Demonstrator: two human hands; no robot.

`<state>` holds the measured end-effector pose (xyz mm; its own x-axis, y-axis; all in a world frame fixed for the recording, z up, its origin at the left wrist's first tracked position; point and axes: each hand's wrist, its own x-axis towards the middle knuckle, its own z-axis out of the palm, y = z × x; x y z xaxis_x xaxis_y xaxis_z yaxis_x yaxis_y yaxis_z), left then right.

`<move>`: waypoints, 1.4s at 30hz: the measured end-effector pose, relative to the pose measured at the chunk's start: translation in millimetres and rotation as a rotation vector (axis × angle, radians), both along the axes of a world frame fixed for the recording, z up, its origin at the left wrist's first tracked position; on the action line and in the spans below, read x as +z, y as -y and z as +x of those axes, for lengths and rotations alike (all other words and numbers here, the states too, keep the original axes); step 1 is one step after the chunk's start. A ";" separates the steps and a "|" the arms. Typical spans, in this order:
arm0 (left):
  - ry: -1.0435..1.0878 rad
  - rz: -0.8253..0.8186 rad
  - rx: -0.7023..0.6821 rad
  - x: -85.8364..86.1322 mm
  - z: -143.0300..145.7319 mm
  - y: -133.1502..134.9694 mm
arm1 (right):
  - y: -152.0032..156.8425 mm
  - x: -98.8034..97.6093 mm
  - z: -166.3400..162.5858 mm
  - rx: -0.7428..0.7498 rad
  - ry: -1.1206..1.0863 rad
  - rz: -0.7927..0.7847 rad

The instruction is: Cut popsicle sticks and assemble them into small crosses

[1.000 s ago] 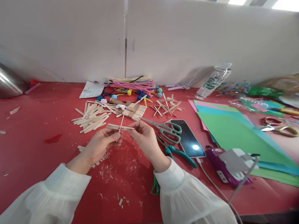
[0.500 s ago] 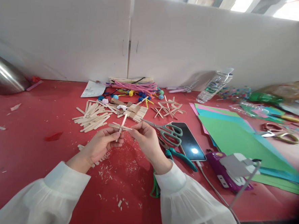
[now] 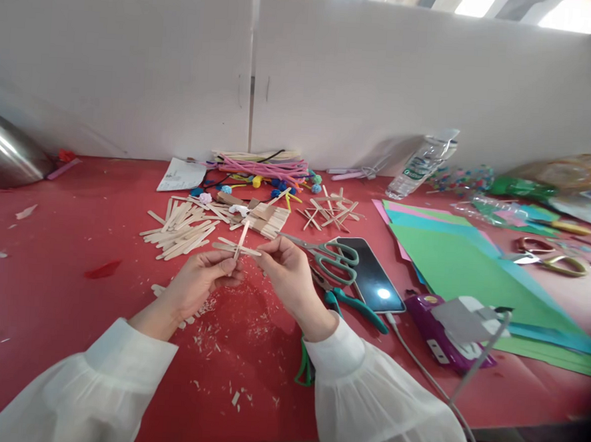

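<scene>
Between my hands, above the red table (image 3: 61, 287), is a small cross of wooden craft sticks (image 3: 243, 236). My left hand (image 3: 202, 279) is closed, pinching the lower end of the upright stick between thumb and fingers. The fingertips of my right hand (image 3: 287, 274) are pressed together at the right end of the crosswise stick. Just behind lie a pile of loose craft sticks (image 3: 185, 231) and a banded bundle of sticks (image 3: 270, 221). Several crossed-stick pieces (image 3: 331, 210) rest further right. Small wood chips (image 3: 218, 336) are scattered below my hands.
Right of my right hand lie grey-green scissors (image 3: 336, 260), teal-handled pliers (image 3: 355, 305), a phone (image 3: 372, 276) on a cable and a purple power strip (image 3: 444, 330). Coloured paper sheets (image 3: 453, 257) spread beyond. A plastic bottle (image 3: 422, 165) and pink pipe cleaners (image 3: 269, 168) are near the white wall.
Both hands keep their grip on the craft-stick cross, which stays almost in place. The whole view has shifted slightly.
</scene>
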<state>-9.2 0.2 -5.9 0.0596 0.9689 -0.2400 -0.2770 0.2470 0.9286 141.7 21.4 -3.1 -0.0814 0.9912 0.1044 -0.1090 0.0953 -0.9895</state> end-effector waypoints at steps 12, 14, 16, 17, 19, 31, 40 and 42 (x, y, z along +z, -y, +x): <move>0.043 0.014 0.074 1.3 3.0 1.0 | 0.6 1.2 -0.6 0.014 -0.039 -0.009; 0.085 0.012 0.085 0.5 3.6 0.7 | 0.1 -0.1 -0.6 0.032 -0.039 -0.016; 0.113 0.011 0.090 0.9 4.5 0.7 | -0.2 -0.8 -0.7 0.040 -0.049 -0.026; 0.119 0.011 0.091 1.6 5.0 0.8 | -0.3 -0.8 -0.8 0.043 -0.058 -0.032; 0.121 0.009 0.094 3.1 5.7 1.1 | -0.5 -0.1 -0.9 0.054 -0.068 -0.043; 0.037 0.036 0.114 0.3 2.9 -1.5 | -2.4 -2.2 2.0 0.019 0.020 0.041; 0.135 0.043 0.097 0.8 1.7 -1.8 | -3.4 -0.7 2.7 0.075 0.040 0.010; 0.145 0.050 0.090 -0.6 0.2 -2.5 | -3.8 -1.7 2.6 0.082 0.032 0.008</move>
<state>-9.1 2.7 -6.5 0.0030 0.9824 -0.1870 -0.4279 0.1703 0.8877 144.3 25.3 -4.7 -0.1656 0.9803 0.1080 -0.0853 0.0949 -0.9918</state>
